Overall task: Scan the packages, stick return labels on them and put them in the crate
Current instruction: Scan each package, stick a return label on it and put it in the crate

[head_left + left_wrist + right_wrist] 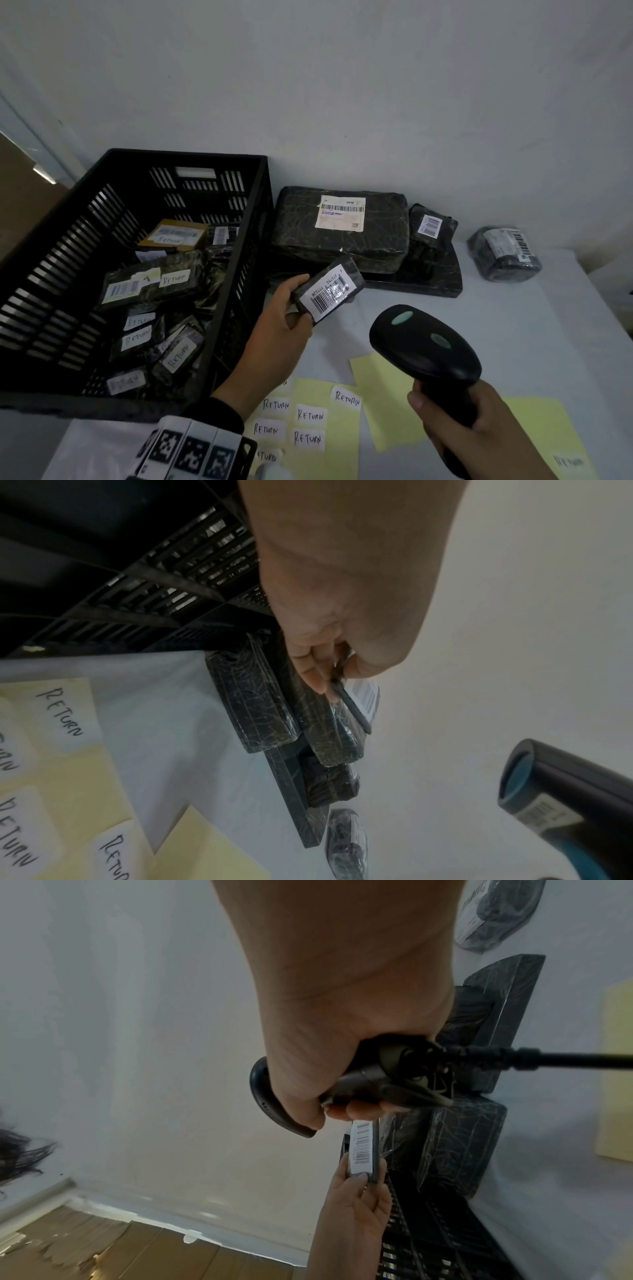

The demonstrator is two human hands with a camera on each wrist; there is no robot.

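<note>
Several white stickers with "RETURN" written by hand (310, 415) are seen nearest, on yellow backing sheets (383, 383) that lie on the table (513, 325). Just above them the right hand (479, 431) is closed around the handle of a black barcode scanner (424, 346), whose head is pointed toward the package in the other hand. The left hand (284, 325) holds a small black package (327, 291) by one end, thumb on the front and fingers behind, lifted over the table beside the crate, with its barcode label turned up to the scanner. No return sticker is seen on this package, so it is judged that the scanning step is in hand and that the sticker and the placing are not yet done for it.

To the left the black crate (51, 240) already holds many packages, and most of those visible carry a "RETURN" sticker. Further back, near the wall, a large flat package (342, 250), a small one leaning beside it (431, 226), a wide thin one under them (438, 284) and a roundish one apart at the right (507, 257) are left on the table without return stickers. A good part of the work seems done, and at least five packages remain.
</note>
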